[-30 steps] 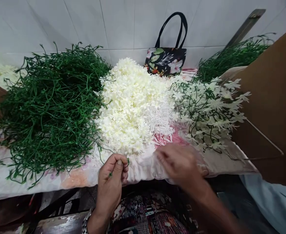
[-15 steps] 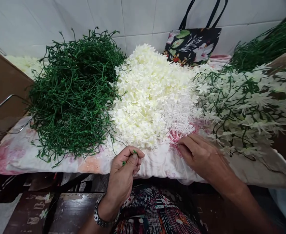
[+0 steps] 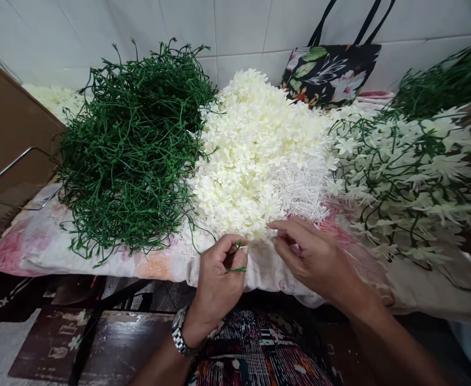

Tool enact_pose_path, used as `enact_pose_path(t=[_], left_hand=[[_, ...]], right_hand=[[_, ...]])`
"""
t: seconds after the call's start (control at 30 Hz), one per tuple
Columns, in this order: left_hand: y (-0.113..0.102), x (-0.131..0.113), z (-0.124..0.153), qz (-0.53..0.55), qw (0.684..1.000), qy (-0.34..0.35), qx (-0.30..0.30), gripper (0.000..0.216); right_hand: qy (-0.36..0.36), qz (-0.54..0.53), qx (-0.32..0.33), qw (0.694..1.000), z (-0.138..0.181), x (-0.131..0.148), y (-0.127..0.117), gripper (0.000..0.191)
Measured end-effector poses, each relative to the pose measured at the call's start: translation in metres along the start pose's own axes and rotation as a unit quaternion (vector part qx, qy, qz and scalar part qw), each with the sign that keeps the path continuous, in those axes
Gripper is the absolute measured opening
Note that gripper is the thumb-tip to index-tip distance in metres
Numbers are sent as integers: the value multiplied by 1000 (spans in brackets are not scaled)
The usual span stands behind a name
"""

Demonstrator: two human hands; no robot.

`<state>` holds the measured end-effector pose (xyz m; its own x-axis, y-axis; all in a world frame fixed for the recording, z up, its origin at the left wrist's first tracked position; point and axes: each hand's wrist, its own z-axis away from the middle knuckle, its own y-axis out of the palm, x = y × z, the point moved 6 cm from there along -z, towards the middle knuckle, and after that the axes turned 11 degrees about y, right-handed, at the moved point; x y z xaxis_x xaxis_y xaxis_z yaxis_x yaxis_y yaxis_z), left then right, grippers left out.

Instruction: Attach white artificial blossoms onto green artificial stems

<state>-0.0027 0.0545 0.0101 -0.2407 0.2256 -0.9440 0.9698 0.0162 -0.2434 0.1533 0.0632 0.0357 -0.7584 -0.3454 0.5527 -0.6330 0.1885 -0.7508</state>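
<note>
My left hand [image 3: 221, 273] is closed on a green plastic flower stem [image 3: 238, 269], whose small tips poke out between thumb and index finger. My right hand [image 3: 313, 254] hovers at the front edge of a heap of cream-white artificial flower heads [image 3: 245, 161], index finger stretched out and apart from the fingers below it. I see nothing held in it. Just beyond that hand lies a pile of thin white stamen pieces [image 3: 305, 185]. On the left rises a big tangle of green plastic stems [image 3: 134, 150].
White flowers on green stems [image 3: 416, 177] lie at the right. A floral bag [image 3: 331, 75] leans on the tiled wall [image 3: 239, 27]. At the left stand a cardboard box [image 3: 6, 145] and a bent metal wire [image 3: 8, 169]. A flowered cloth [image 3: 110, 260] covers the work surface.
My right hand has moved left from the white stamens to the front of the flower heap, its fingers parting. My left hand has turned slightly, still holding the stem. The view has shifted a little.
</note>
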Motion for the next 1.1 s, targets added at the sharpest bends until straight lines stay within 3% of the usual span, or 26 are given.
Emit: enact_pose_path(t=[0.17,0.43,0.73,0.97,1.1], left_hand=[[7,-4,-7,-83,994,61,25,25],[11,-6,-7,-138,987,75,41,24],[23,-16,-5,-198,964,165,58,17],[27,-19,-5,-204,961,175,69,17],[19,-18,-6,-105,987,110,50,16]], right_hand=[[-38,65,24,997,-6,5,23,19],[-45,11,12,999,7,1,9,14],[-54,-3,-2,999,15,-1,1,15],[-46,-30,13,998,18,-5,3,14],[4,-116,0,993,19,-10,-6,14]])
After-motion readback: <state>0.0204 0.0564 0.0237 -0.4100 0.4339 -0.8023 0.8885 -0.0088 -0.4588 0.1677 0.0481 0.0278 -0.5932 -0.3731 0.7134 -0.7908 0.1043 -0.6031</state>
